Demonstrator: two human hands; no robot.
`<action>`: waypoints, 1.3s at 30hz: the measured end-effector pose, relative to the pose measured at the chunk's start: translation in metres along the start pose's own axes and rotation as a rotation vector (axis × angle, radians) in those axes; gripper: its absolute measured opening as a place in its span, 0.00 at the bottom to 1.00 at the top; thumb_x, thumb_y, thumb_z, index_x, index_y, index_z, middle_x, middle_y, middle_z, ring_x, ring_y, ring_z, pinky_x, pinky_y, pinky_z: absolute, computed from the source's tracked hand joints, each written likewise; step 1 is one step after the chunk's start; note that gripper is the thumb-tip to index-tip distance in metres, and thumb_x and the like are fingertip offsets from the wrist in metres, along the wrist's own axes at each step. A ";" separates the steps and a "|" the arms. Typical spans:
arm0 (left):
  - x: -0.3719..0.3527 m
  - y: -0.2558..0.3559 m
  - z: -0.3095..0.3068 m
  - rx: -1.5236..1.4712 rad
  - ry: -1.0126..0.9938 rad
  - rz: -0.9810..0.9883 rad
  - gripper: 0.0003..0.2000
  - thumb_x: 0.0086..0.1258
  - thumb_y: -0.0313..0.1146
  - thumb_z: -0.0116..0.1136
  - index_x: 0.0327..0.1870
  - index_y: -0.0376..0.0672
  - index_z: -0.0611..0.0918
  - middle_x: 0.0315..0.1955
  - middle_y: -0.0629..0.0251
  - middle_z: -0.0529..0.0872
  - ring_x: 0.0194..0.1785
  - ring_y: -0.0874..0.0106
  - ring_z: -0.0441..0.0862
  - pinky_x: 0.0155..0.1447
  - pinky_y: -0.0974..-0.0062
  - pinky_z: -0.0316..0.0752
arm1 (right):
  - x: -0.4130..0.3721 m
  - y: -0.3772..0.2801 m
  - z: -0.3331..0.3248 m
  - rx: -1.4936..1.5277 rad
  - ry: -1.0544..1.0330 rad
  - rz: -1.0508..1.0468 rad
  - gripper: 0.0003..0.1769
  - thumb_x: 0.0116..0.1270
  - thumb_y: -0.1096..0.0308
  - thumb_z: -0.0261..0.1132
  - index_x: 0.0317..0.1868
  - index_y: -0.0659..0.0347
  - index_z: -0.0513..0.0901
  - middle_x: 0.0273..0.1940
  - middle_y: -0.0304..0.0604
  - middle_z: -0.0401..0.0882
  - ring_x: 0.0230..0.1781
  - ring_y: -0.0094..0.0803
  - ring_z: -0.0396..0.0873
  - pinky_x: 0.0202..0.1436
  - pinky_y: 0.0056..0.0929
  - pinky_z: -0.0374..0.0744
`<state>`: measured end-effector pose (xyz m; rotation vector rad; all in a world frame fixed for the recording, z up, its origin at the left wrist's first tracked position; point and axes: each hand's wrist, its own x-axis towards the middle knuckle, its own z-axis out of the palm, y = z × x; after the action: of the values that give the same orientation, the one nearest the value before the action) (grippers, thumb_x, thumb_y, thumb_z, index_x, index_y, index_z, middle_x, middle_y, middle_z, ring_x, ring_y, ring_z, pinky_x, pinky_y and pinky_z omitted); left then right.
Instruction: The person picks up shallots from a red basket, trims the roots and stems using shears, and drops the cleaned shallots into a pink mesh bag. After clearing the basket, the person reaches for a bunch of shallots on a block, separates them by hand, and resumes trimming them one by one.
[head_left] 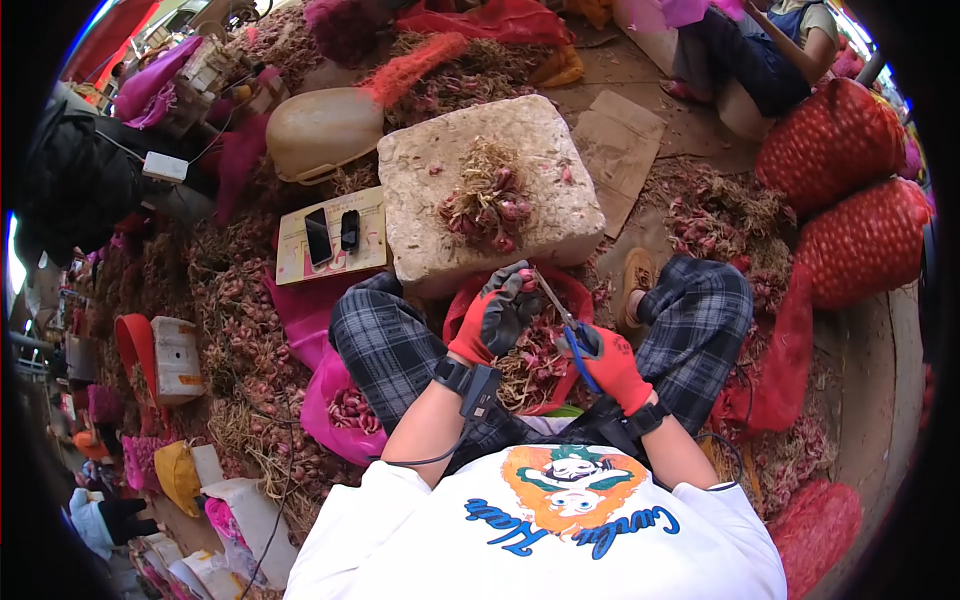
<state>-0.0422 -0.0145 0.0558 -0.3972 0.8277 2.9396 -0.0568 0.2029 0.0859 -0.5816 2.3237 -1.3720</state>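
Note:
My left hand [497, 318], in a red and grey glove, is closed around a small red onion [527, 280] at its fingertips. In my right hand [605, 362], gloved the same way, are scissors [555, 303] with blue handles; their blades reach up beside the onion. Whether the blades touch it I cannot tell. Just beyond my hands stands a worn foam block [425, 240] with a bunch of red onions [497, 205] and dry stems on top. Below my hands, between my knees, a red bag [575, 290] holds more onions and stems.
Left of the block, a board [290, 262] carries a phone [318, 237] and a small black device [350, 230]. A pink bag [335, 400] of onions lies by my left leg. Full red net sacks [830, 140] stand at right, near a seated person [745, 55]. Onion piles surround me.

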 end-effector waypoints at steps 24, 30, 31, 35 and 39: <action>0.002 -0.009 0.006 0.794 -0.277 0.206 0.18 0.62 0.20 0.51 0.56 0.34 0.74 0.49 0.63 0.80 0.52 0.75 0.77 0.60 0.74 0.71 | 0.044 0.002 0.009 0.888 0.042 0.073 0.17 0.59 0.72 0.67 0.49 0.64 0.76 0.39 0.37 0.80 0.37 0.21 0.77 0.42 0.21 0.76; 0.000 -0.029 -0.015 0.413 -0.153 -0.026 0.14 0.68 0.23 0.50 0.55 0.33 0.75 0.47 0.64 0.81 0.50 0.76 0.78 0.58 0.77 0.71 | 0.042 0.009 0.018 0.666 0.119 -0.017 0.09 0.62 0.78 0.61 0.44 0.64 0.76 0.37 0.37 0.79 0.37 0.20 0.76 0.42 0.21 0.76; -0.005 -0.028 -0.010 0.419 -0.145 -0.043 0.15 0.68 0.23 0.50 0.56 0.33 0.74 0.48 0.63 0.80 0.50 0.74 0.78 0.59 0.74 0.72 | 0.039 0.009 0.017 0.676 0.100 -0.007 0.10 0.62 0.78 0.61 0.44 0.65 0.76 0.37 0.37 0.79 0.37 0.20 0.76 0.43 0.21 0.76; 0.002 -0.026 0.002 0.543 -0.156 0.085 0.17 0.67 0.24 0.53 0.57 0.34 0.73 0.48 0.64 0.80 0.48 0.75 0.79 0.57 0.74 0.72 | 0.045 0.022 0.015 0.803 0.074 0.009 0.13 0.59 0.78 0.61 0.46 0.66 0.76 0.40 0.41 0.80 0.39 0.25 0.79 0.46 0.23 0.77; 0.001 -0.014 0.003 0.736 -0.169 0.074 0.18 0.64 0.22 0.54 0.57 0.34 0.75 0.47 0.68 0.81 0.51 0.79 0.76 0.58 0.78 0.69 | 0.047 0.012 0.006 0.841 0.022 0.022 0.15 0.60 0.76 0.63 0.48 0.68 0.75 0.42 0.44 0.81 0.43 0.29 0.80 0.50 0.25 0.78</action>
<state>-0.0418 -0.0004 0.0512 -0.0617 1.7963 2.4219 -0.0950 0.1791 0.0674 -0.2646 1.5204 -2.1273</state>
